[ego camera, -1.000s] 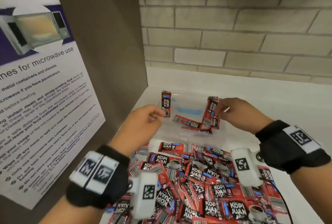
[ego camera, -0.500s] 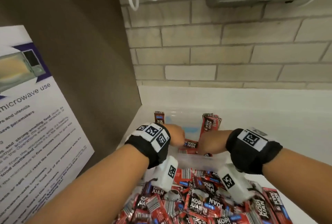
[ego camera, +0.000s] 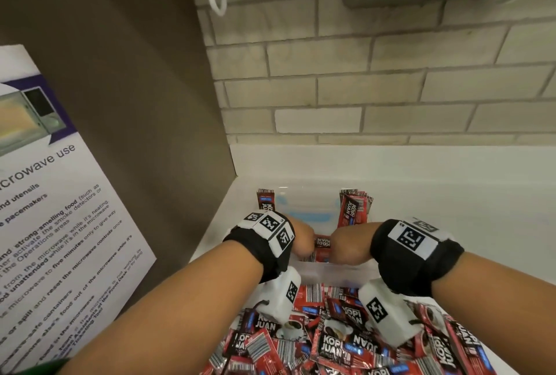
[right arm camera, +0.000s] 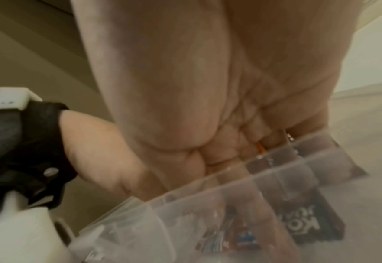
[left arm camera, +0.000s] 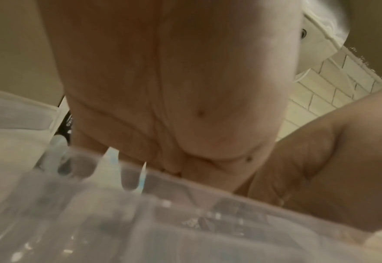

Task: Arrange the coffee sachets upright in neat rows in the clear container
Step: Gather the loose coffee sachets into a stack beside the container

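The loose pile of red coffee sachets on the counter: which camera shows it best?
The head view. There the loose pile of sachets spreads across the counter in front of the clear container, labels readable. The left wrist view shows none of the pile, only blurred plastic and palm; neither does the right wrist view, only sachets inside the container.

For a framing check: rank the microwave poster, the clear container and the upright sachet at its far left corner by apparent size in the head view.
1. microwave poster, though nearness inflates it
2. clear container, partly hidden by the hands
3. upright sachet
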`<state>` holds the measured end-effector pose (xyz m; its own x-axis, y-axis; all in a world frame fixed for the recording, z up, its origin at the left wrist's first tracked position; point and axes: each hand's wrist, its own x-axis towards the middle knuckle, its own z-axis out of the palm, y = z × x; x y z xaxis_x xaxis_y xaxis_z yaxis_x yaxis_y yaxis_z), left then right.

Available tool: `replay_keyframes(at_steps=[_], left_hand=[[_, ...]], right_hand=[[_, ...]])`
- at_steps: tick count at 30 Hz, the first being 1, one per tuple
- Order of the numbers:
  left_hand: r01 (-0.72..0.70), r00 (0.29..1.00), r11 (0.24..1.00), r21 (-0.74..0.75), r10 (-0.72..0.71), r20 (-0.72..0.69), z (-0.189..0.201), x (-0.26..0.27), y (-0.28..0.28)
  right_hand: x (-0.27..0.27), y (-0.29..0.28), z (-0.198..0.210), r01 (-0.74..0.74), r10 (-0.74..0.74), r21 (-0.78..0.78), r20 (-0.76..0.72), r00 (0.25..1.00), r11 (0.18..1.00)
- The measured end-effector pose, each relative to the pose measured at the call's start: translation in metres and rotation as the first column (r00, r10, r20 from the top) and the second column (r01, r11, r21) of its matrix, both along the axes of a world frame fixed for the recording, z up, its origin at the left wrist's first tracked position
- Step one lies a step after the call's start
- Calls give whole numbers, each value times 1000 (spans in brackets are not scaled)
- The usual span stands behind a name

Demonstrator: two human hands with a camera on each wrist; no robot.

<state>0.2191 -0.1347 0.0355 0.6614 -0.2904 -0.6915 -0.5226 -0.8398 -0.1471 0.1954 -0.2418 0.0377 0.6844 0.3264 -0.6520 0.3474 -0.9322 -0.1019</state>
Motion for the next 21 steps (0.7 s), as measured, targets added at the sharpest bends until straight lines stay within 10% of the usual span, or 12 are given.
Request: replay_keyframes(at_steps=[6,11,15,21], left_hand=[[17,997,999,-37,-14,70,-4,0,4],[-36,971,933,-358,118,210,7,4,18],[-30,913,801,-598,266,310,11,3,20],[-230,876,536,-812,477,66,2,5,10]], right_hand=[[-1,-1,4,-10,9,12,71,997,1000],[-1,-9,10,-36,25,66,163,986,997],[1,-21,19,-19,-15,131,251,968,991],[7,-48,26,-28,-36,157,388,921,987]])
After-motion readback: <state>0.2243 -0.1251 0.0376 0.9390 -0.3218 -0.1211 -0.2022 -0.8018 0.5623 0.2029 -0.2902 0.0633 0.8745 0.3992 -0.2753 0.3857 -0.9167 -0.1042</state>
